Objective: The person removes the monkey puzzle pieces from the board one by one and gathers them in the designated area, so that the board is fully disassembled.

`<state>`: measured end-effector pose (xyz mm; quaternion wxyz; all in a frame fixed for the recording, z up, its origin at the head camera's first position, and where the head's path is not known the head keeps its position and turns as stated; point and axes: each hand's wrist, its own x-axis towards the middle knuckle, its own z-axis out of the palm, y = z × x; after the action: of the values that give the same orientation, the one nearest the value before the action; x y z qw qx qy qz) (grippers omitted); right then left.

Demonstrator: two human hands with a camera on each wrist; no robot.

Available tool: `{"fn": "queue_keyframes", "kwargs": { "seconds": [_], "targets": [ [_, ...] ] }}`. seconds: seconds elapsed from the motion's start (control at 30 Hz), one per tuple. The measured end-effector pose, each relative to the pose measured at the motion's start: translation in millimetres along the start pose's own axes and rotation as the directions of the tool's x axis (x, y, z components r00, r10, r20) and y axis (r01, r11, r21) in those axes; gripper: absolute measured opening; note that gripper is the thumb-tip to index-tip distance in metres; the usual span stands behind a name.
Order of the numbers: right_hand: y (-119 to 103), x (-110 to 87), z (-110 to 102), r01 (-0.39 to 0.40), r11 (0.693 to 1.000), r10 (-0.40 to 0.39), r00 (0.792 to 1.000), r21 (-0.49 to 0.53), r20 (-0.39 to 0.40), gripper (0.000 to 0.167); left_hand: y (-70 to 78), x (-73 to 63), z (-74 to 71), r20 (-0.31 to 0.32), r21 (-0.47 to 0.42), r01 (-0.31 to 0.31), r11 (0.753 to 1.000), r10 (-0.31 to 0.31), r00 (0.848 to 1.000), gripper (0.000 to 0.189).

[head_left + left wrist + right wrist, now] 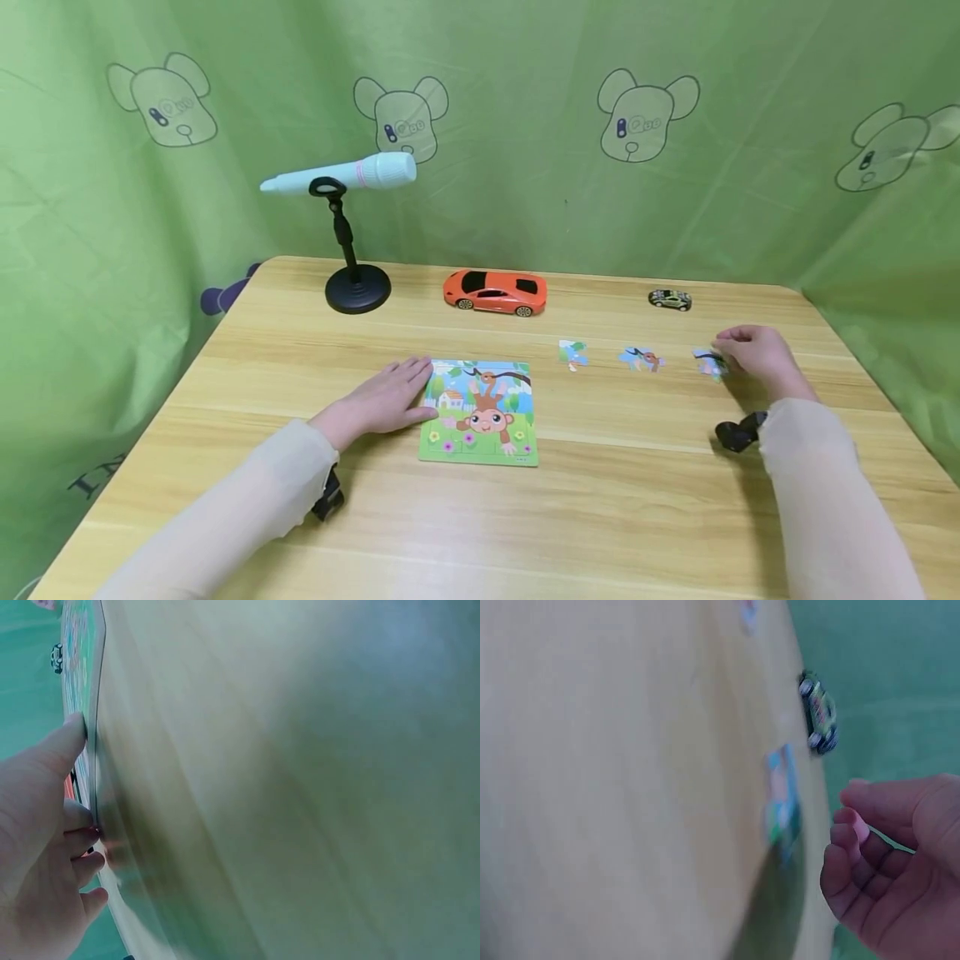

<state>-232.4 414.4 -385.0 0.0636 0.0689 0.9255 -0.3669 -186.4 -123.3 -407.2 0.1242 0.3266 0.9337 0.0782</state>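
Observation:
A square jigsaw puzzle with a hanging monkey picture lies flat on the table. My left hand rests at its left edge, fingers extended; in the left wrist view the thumb touches the board's side. To the right, three loose jigsaw pieces lie in a row: a left piece, a middle piece and a right piece. My right hand is beside the right piece, overlapping its edge in the head view. Its fingers are loosely bent, with nothing between them in the right wrist view.
Behind the puzzle stands an orange toy car. A small patterned toy car sits behind the loose pieces. At the back left, a light blue microphone rests on a black stand. A green curtain hangs behind the table.

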Motion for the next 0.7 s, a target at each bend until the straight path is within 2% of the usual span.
{"fn": "queue_keyframes", "kwargs": {
  "seconds": [0.17, 0.3, 0.5, 0.7],
  "targets": [
    [-32, -3.9, 8, 0.089, 0.996, -0.090, 0.996, -0.019, -0.027, 0.053, 0.5, 0.0, -0.4, 0.008, 0.004, 0.005, 1.000, -0.005, 1.000, 0.076],
    [-58, -6.0, 20, 0.188, 0.982, -0.188, 0.982, -0.017, -0.021, 0.049, 1.0, 0.1, -0.5, 0.010, 0.014, 0.008, 1.000, -0.008, 1.000, 0.076],
    [-101, -11.6, 46, 0.329, 0.944, -0.329, 0.944, 0.005, 0.006, 0.038, 1.4, 0.0, -0.6, 0.014, 0.015, 0.014, 1.000, -0.014, 1.000, 0.078],
    [-138, -16.7, 77, 0.423, 0.906, -0.422, 0.904, 0.003, 0.068, 0.029, 0.4, 0.4, 1.8, 0.014, 0.025, 0.016, 1.000, -0.017, 1.000, 0.083]
  ]
}}
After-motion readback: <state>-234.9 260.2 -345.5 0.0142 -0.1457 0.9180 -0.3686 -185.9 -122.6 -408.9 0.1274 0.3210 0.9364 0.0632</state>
